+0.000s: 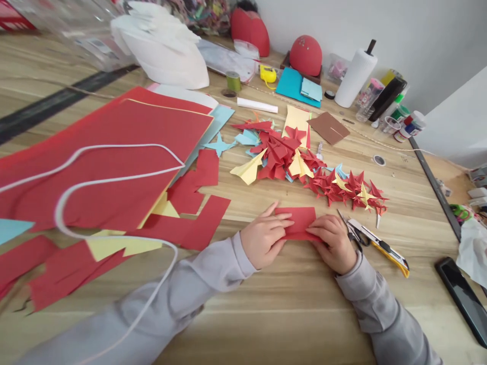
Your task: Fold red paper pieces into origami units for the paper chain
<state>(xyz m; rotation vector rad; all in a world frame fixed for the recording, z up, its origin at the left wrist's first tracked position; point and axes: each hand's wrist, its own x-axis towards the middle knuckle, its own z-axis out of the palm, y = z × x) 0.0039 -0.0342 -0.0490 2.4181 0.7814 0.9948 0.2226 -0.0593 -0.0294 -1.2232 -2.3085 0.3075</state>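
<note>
A small red paper rectangle [300, 221] lies on the wooden table between my hands. My left hand [265, 235] rests on its left end, the fingers spread a little over the paper. At its right end, my right hand [335, 241] pinches the edge between thumb and fingers. Just beyond the paper is a heap of folded red, yellow and blue paper pieces [279, 152]. Folded red and yellow paper stars [342, 187] are gathered to the right of that heap.
Scissors [355, 234] and a yellow utility knife [384, 246] lie right of my right hand. Large red sheets [125, 132], cut scraps [205, 223] and a white cable [114, 177] are at left. A black phone [462, 299] is at far right; a paper roll [355, 78] stands behind.
</note>
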